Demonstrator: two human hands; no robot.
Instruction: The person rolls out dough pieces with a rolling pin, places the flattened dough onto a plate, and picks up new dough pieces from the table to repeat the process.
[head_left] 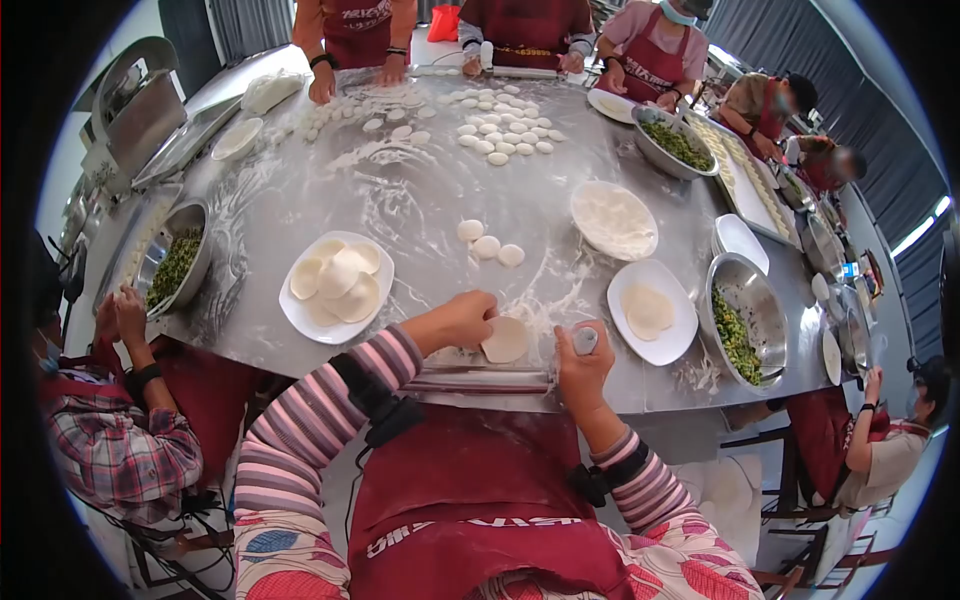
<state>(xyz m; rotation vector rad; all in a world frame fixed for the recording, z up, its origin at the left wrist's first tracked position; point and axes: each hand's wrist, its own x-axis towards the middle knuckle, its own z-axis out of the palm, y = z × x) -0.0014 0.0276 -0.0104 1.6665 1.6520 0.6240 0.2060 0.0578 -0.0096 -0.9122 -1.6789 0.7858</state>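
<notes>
A flat round dough wrapper (506, 341) lies on the floured metal table near its front edge. My left hand (464, 320) is closed at the wrapper's left edge, with its fingertips mostly hidden. To the right of the wrapper, my right hand (584, 368) wraps around a rolling pin, whose pale rounded end (584, 341) shows above the fist. Three small dough pieces (486, 247) sit just beyond the wrapper. A white plate (300, 318) on the left holds several stacked wrappers (345, 280). Another white plate (672, 345) on the right carries wrapper dough (647, 311).
A floury round dish (614, 220) stands right of centre. Steel bowls of green filling stand at right (775, 335), far right (650, 150) and left (200, 270). Many dough pieces (505, 128) spread across the far side. Co-workers surround the table; a tray (765, 215) holds rows of dumplings.
</notes>
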